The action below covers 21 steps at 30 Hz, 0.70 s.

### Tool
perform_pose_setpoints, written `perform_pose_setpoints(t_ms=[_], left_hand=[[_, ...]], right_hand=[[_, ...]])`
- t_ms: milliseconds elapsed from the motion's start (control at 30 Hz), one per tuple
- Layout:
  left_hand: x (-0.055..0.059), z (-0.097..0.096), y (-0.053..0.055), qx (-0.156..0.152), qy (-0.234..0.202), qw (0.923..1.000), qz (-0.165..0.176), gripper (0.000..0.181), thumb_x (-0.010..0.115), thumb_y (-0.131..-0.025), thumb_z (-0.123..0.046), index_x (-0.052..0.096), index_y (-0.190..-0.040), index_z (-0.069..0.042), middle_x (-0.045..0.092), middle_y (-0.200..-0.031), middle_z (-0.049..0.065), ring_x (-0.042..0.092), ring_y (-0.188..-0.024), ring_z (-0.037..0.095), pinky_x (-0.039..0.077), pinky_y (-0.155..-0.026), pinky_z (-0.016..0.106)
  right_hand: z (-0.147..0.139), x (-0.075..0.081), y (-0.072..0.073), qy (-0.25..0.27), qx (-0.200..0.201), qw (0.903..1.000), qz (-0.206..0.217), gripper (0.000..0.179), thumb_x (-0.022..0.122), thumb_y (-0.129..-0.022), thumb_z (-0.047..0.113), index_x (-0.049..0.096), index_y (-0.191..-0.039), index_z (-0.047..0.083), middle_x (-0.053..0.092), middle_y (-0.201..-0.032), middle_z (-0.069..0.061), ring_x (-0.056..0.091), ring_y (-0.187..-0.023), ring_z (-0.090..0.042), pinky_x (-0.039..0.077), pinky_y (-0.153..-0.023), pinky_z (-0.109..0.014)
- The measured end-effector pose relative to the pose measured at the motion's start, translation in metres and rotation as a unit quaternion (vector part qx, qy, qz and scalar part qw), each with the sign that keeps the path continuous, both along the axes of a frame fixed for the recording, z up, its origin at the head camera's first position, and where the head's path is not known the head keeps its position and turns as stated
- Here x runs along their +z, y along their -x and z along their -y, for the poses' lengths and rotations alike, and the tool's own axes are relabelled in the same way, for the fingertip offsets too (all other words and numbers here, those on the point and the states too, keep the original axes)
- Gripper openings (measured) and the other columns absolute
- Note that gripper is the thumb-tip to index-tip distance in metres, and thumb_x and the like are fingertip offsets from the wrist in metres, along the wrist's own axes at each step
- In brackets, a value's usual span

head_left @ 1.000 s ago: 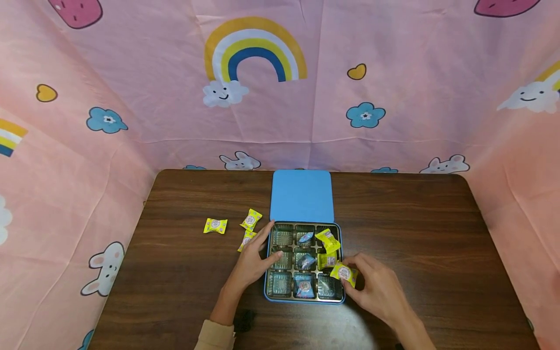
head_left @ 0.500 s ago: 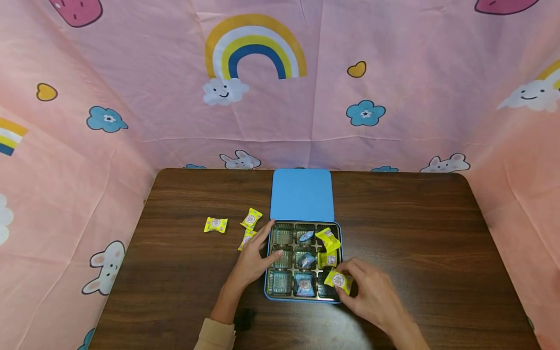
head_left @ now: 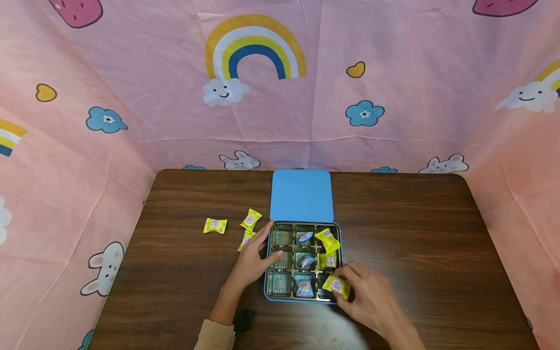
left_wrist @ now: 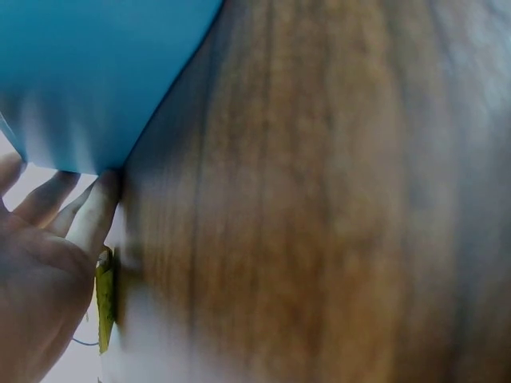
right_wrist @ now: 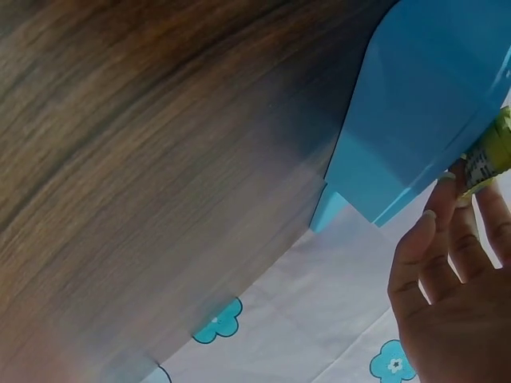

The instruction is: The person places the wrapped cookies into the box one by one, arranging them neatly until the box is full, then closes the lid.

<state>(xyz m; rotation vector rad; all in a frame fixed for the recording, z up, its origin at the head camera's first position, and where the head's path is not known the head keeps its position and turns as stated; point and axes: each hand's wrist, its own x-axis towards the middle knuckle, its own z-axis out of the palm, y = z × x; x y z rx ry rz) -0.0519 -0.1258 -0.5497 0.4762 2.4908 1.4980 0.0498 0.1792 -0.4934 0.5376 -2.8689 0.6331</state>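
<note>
The right hand (head_left: pixel 372 296) pinches a yellow packet (head_left: pixel 336 285) between thumb and fingers, over the near right compartment of a shallow, square blue box (head_left: pixel 302 301) with rounded corners and a smooth, glossy outside. The packet is pillow-shaped with crimped ends and a round pale label; from this angle I cannot tell whether it touches the compartment floor. The left hand (head_left: pixel 253 261), well apart from the right, rests at the box's left side with its fingers straight and its thumb reaching over the middle left compartment.

Inside sits a shiny, dark tray (head_left: pixel 279 283) moulded into nine ribbed, squarish pockets. Three blue packets (head_left: pixel 304 287) fill the middle column, one to a pocket. In the right column, one crinkled yellow wrapper (head_left: pixel 328 240) lies aslant at the back and another (head_left: pixel 326 260) sits in the middle. The flat blue lid (head_left: pixel 302 195) lies against the box's back edge. Left of the box, three more yellow packets (head_left: pixel 215 225) lie on the dark, wood-grained table (head_left: pixel 415 233), two of them close together.
</note>
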Motion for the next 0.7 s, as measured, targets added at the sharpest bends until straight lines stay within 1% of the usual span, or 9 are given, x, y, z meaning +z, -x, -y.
perform_pose_setpoints(t_ms=[100,300,467,567,700], left_hand=[[0.0003,0.0000,-0.0005,0.001,0.000,1.0000,0.002,0.082,0.074,-0.092,-0.026,0.026,-0.158,-0.033,0.029,-0.160,0.009,0.034,-0.144,0.031,0.045,-0.103,0.052],[0.0002,-0.0003,-0.0003,0.002,-0.001,1.0000,0.002,0.082,0.074,-0.092,-0.027,0.026,-0.158,-0.032,0.028,-0.161,0.010,0.034,-0.144,0.031,0.045,-0.103,0.052],[-0.0005,-0.0001,0.0002,0.001,0.000,1.0000,0.005,0.083,0.074,-0.091,-0.026,0.025,-0.157,-0.035,0.028,-0.161,0.010,0.034,-0.144,0.031,0.045,-0.104,0.052],[-0.0003,-0.0003,0.0001,-0.001,0.000,1.0000,0.004,0.083,0.074,-0.091,-0.027,0.025,-0.157,-0.035,0.028,-0.161,0.009,0.034,-0.144,0.031,0.045,-0.104,0.051],[-0.0009,-0.0002,-0.0004,-0.002,0.000,1.0000,-0.005,0.083,0.075,-0.091,-0.028,0.026,-0.158,-0.031,0.028,-0.161,0.009,0.033,-0.144,0.032,0.046,-0.103,0.051]], right_hand=[[0.0006,-0.0004,-0.0001,0.000,0.002,1.0000,0.002,0.026,0.080,-0.073,0.033,0.070,-0.096,0.030,0.062,-0.092,0.019,0.061,-0.085,-0.004,0.054,-0.072,-0.033],[0.0011,-0.0002,-0.0001,-0.004,0.004,1.0000,0.005,0.028,0.081,-0.072,0.035,0.070,-0.096,0.029,0.061,-0.093,0.019,0.059,-0.083,-0.003,0.054,-0.071,-0.033],[0.0007,0.0002,-0.0001,-0.018,0.001,0.9998,0.007,0.034,0.083,-0.071,0.041,0.071,-0.099,0.026,0.061,-0.095,0.016,0.060,-0.084,-0.006,0.054,-0.071,-0.033],[0.0002,0.0004,-0.0001,-0.018,0.000,0.9998,0.003,0.038,0.085,-0.070,0.045,0.071,-0.100,0.025,0.062,-0.096,0.015,0.061,-0.085,-0.008,0.055,-0.071,-0.034],[-0.0005,0.0004,-0.0001,-0.008,0.001,1.0000,-0.006,0.042,0.085,-0.069,0.047,0.071,-0.101,0.024,0.062,-0.097,0.014,0.062,-0.086,-0.009,0.055,-0.070,-0.034]])
